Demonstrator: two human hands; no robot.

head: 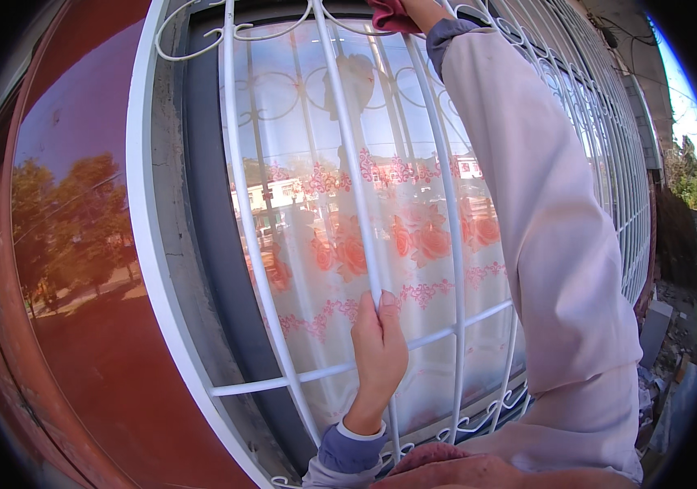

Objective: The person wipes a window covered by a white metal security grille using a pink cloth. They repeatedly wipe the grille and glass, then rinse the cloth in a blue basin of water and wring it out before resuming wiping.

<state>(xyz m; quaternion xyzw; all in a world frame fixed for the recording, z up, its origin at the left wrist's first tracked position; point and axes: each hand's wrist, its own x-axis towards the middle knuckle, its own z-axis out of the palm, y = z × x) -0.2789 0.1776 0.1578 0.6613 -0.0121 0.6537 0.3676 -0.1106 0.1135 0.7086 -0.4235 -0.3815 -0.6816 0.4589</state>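
My left hand (380, 342) is wrapped around a white vertical bar (348, 134) of the metal window grille, just above where a horizontal crossbar (434, 336) runs. At the top of the view my right hand (418, 9) reaches up and holds a dark red cloth (392, 15) against the upper grille near its scrollwork. Part of that hand is cut off by the picture's upper edge. Behind the bars is a glass window pane (299, 134), reflecting sky and buildings. A pale curtain with orange roses (424, 235) shows through the glass.
On the left stands a glossy reddish-brown panel (85, 342) beside the grille's white frame (159, 293). More white grille (617, 134) stretches away to the right. Rubble and debris (666, 367) lie on the ground at the lower right.
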